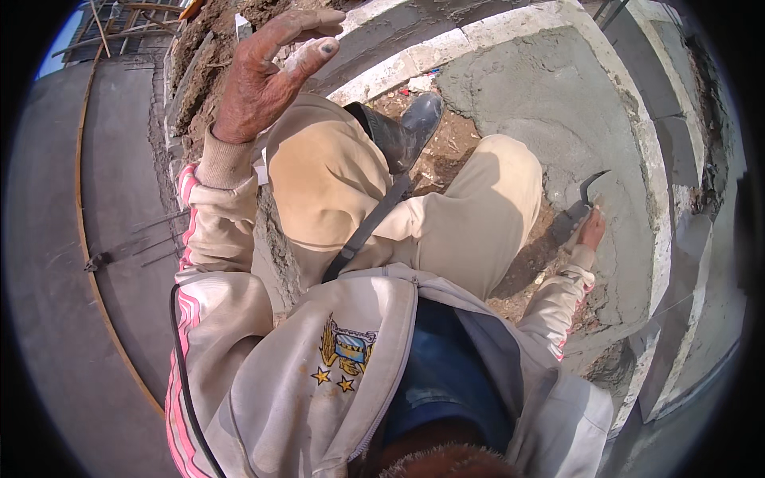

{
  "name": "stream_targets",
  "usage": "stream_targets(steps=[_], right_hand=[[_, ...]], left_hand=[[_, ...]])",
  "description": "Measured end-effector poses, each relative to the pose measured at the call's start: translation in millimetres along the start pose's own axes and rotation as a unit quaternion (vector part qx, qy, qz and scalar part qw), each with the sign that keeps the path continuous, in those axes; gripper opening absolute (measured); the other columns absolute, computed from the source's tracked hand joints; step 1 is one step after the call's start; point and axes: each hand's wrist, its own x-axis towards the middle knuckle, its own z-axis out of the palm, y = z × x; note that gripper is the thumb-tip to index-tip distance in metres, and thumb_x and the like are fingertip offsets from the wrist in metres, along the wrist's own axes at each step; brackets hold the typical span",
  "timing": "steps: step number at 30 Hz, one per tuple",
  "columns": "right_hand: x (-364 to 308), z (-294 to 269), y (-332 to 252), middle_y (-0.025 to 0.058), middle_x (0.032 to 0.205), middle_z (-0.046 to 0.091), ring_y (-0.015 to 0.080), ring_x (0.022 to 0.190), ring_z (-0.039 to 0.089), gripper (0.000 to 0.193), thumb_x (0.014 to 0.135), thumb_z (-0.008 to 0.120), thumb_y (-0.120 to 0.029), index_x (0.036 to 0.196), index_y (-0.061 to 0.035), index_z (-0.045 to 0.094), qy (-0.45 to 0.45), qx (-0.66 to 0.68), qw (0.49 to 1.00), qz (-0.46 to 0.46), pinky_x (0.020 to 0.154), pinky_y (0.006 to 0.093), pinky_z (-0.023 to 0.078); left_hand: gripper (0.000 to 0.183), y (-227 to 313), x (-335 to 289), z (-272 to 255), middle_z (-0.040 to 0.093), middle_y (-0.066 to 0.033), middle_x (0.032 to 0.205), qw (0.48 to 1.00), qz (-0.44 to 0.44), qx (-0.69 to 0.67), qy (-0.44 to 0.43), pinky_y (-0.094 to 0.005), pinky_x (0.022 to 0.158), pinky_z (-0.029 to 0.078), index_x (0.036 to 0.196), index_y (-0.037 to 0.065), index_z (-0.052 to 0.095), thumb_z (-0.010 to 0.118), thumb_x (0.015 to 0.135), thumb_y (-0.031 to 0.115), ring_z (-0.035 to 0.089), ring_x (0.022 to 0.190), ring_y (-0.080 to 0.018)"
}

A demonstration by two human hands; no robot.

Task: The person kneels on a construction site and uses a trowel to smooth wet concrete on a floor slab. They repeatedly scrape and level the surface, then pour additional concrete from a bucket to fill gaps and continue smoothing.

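Note:
My left hand (267,68) is raised in front of my left knee, its thumb apart and its fingers loosely bent, with nothing seen in it. Grey dried mortar marks the thumb. Over to the right, my right hand (590,229) is closed low over the grey mortar surface (550,88). From its grip sticks out a dark curved metal tool (587,190), narrowing to a point like a small hook. The handle is mostly hidden by the fingers. A dark patch beside the hand may be its shadow.
Pale concrete edging (629,80) borders the mortar on the far and right sides. Between my legs lies brown soil (454,147) with rubble, and my dark boot (422,119) stands there. Thin rods (163,231) stick out at left, near a long wooden strip (83,175).

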Motion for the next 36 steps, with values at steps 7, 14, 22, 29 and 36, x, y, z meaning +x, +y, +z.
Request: stream_targets(steps=[7,14,22,29,36], right_hand=[[-52.8,74.7,-4.2,0.0271,0.115,0.065,0.0364,0.104,0.065,0.047,0.096,0.051,-0.037,0.117,0.0044,0.060,-0.150,-0.033,0.988,-0.024,0.086,0.0422,0.050],[-48.9,-48.6,-137.4,0.0256,0.118,0.064,0.0471,0.106,0.060,0.056,0.097,0.045,-0.048,0.124,-0.0007,0.058,0.030,-0.633,0.732,-0.248,0.089,0.0544,0.046],[-95.1,-16.7,-217.6,0.0219,0.094,0.065,0.0346,0.080,0.063,0.051,0.095,0.059,-0.045,0.119,-0.0009,0.055,0.179,-0.303,0.808,-0.473,0.067,0.0445,0.051],[-99.5,-0.7,-88.8,0.0253,0.087,0.066,0.0396,0.076,0.067,0.049,0.090,0.061,-0.043,0.113,-0.0002,0.059,-0.066,-0.328,0.936,-0.112,0.069,0.0467,0.051],[-158.0,-0.6,132.0,0.0179,0.083,0.061,0.0337,0.080,0.062,0.034,0.097,0.054,-0.032,0.112,-0.0026,0.060,-0.149,-0.264,0.924,-0.233,0.073,0.0415,0.049]], left_hand=[[0.033,-160.3,-212.0,-4.2,0.070,-0.0092,0.110,0.944,-0.313,0.064,0.081,-0.0294,0.091,0.050,0.121,0.002,0.066,0.062,0.098,0.025,0.064,0.103,-0.0162],[0.053,-214.0,-475.7,193.4,0.069,-0.0214,0.113,0.706,-0.707,0.001,0.026,-0.0408,0.092,0.052,0.108,0.001,0.070,0.066,0.085,0.049,0.067,0.107,-0.0344],[0.055,-199.6,-503.3,319.7,0.072,-0.0167,0.086,0.496,-0.849,-0.158,-0.094,-0.0387,0.065,0.059,0.090,-0.004,0.071,0.069,0.082,0.050,0.071,0.061,-0.0297],[0.050,-201.0,-522.2,312.1,0.073,-0.0155,0.096,0.598,-0.793,-0.082,-0.081,-0.0374,0.076,0.056,0.104,-0.002,0.069,0.077,0.077,0.040,0.072,0.081,-0.0269],[0.043,-221.3,-470.8,227.9,0.070,-0.0136,0.107,0.632,-0.761,-0.140,0.043,-0.0368,0.081,0.055,0.114,-0.002,0.065,0.068,0.086,0.031,0.069,0.091,-0.0253]])
